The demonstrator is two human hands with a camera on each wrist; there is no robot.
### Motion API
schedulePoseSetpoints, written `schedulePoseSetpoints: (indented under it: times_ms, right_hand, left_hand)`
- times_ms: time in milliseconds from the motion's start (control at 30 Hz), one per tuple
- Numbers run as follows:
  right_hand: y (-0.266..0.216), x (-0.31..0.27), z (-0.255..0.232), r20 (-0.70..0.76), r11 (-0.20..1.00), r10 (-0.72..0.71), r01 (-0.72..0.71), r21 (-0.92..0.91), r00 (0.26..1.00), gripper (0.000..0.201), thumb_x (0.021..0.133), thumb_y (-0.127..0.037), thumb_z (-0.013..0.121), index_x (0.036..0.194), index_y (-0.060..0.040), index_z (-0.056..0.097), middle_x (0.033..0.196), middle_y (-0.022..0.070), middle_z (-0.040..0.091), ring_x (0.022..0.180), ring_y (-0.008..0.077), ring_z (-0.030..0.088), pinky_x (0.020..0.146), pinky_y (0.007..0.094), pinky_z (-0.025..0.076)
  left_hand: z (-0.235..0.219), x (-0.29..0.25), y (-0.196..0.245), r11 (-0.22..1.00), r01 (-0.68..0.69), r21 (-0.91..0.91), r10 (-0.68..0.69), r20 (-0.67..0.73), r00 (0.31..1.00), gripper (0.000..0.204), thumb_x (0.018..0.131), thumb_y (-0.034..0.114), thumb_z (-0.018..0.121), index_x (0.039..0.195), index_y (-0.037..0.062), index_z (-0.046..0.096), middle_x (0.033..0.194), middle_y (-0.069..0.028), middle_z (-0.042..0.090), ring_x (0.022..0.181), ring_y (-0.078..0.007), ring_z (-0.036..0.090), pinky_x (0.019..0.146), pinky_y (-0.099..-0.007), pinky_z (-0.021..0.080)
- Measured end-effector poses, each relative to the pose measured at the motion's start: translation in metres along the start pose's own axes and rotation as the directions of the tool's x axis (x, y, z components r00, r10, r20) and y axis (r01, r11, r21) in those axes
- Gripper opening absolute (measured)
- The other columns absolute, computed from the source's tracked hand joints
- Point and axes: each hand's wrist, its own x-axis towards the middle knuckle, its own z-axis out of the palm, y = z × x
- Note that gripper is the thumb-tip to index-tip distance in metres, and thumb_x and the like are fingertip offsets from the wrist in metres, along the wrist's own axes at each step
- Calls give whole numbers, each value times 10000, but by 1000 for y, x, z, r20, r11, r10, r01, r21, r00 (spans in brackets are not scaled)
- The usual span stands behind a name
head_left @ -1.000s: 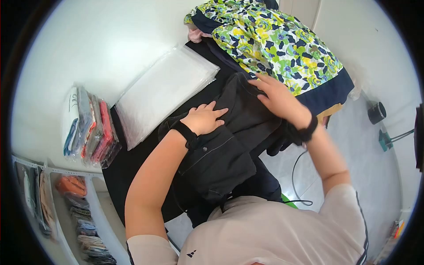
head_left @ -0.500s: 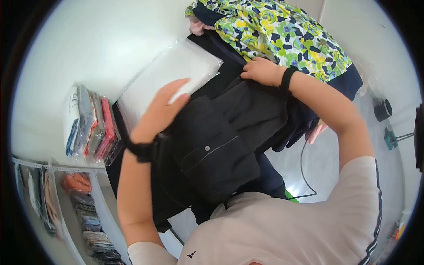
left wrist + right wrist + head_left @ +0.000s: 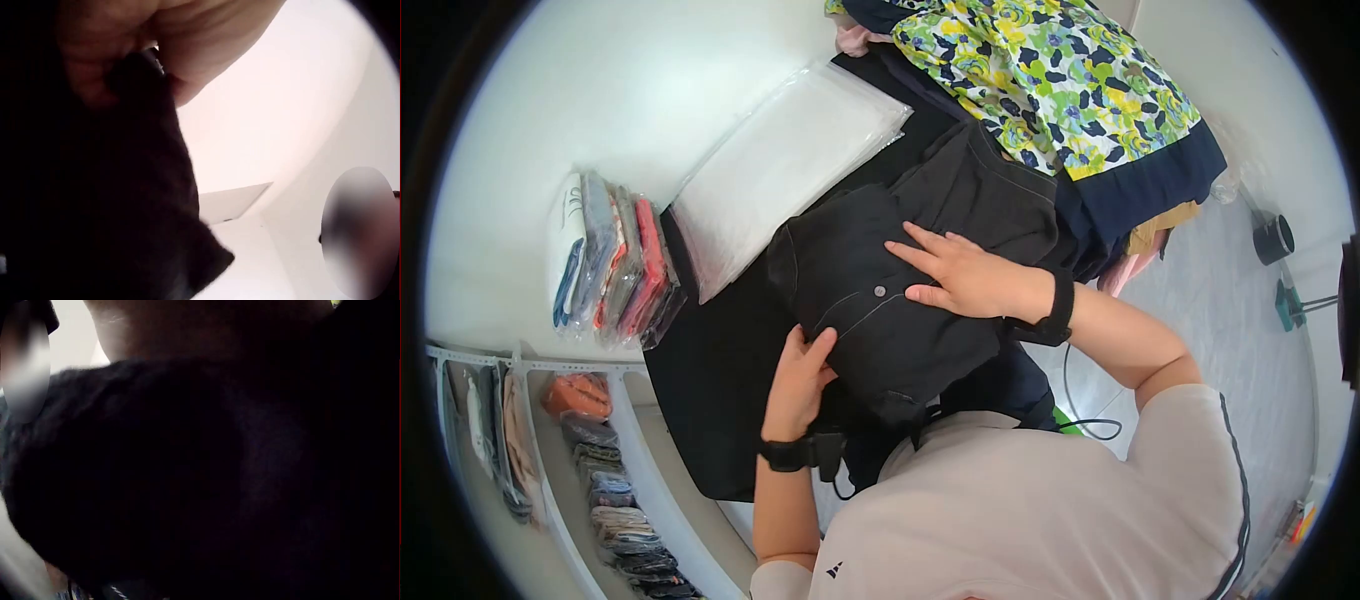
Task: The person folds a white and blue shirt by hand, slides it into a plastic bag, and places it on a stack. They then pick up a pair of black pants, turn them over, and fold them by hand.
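A folded black garment [image 3: 940, 345] with pale stitching and one round button lies on the black-covered table [image 3: 710, 400] in front of the person. The left hand [image 3: 797, 385] pinches the garment's near left edge between thumb and fingers. In the left wrist view, the dark cloth [image 3: 150, 187] hangs from that hand's grip. Spread fingers of the right hand [image 3: 975, 280] rest flat on top of the garment, just right of the button. Dark cloth [image 3: 156, 475] fills most of the right wrist view and hides the right fingers there.
Clear plastic bags [image 3: 790, 160] lie stacked behind the garment. A floral garment [image 3: 1080, 90] tops a clothes pile at the back right. Bagged clothes [image 3: 615, 265] stand at the left, above a white shelf rack [image 3: 640, 440]. A cable [image 3: 1090, 430] trails on the floor.
The left hand has come down from near the plastic bags to the garment's left edge and pinches it. The right hand has moved from the garment's far edge to its middle.
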Motion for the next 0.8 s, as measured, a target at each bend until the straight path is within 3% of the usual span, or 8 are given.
schedulePoseSetpoints:
  times_ms: [200,267,300,367,433,500,567,800]
  right_hand:
    - [-21,-2,3,-8,897,31,-24,442,999,581,962,-401,413,1414,-61,278,1450,237,251,1314,347,331,1075,379,288]
    - [-36,-3,8,59,201,144,-88,976,988,544,981,-406,366,1374,-31,349,1402,174,370,1243,258,440,1031,342,362]
    - [-39,-4,5,58,202,141,-86,975,988,544,981,-406,366,1374,-31,349,1402,174,370,1243,258,440,1031,342,362]
    - [-42,-7,-3,370,-458,206,-245,854,906,509,991,-410,328,1316,-34,435,1289,102,504,1138,175,526,962,309,435]
    - [4,-8,43,-113,-790,-228,-116,602,967,461,991,-373,349,1306,-47,438,1239,100,535,1130,173,529,947,299,446]
    - [-18,-8,27,-216,-567,109,239,788,970,439,982,-282,388,1356,-55,355,1322,117,453,1204,194,463,996,323,408]
    - [-14,-23,19,-270,-392,171,317,864,948,451,973,-243,402,1373,-56,314,1352,112,414,1232,198,429,1017,334,387]
    - [-21,-41,-10,-274,65,323,268,961,906,406,960,-202,421,1332,-43,384,1340,107,450,1193,207,480,1026,364,383]
  left_hand:
    - [40,-33,53,887,-357,-292,359,-48,932,520,853,49,570,1307,-37,330,1158,-156,529,1019,-210,561,879,-319,473]
    - [62,-39,70,878,-394,-273,386,-84,919,560,847,48,576,1326,-37,298,1106,-145,544,985,-202,572,840,-308,486]
    - [71,-38,75,869,-428,-249,412,-114,904,601,842,46,583,1345,-37,266,1053,-134,560,951,-195,583,801,-298,500]
    - [81,-27,75,903,-429,-6,429,10,903,645,846,51,585,1368,-37,216,940,-98,566,866,-157,595,706,-261,508]
    - [103,-16,74,913,-402,-70,408,154,900,604,851,45,583,1359,-19,262,894,-65,541,732,-95,548,617,-210,475]
    - [110,1,62,825,-542,160,474,328,817,540,825,99,634,1296,-3,391,1013,-105,515,859,-173,547,719,-285,470]
    - [114,13,55,63,-817,574,692,564,450,544,765,145,689,1254,31,479,1110,-135,463,1020,-266,489,888,-355,400]
    - [131,15,36,0,-729,684,344,685,643,685,882,465,496,1424,99,291,1478,-262,129,1363,-459,104,1052,-599,121]
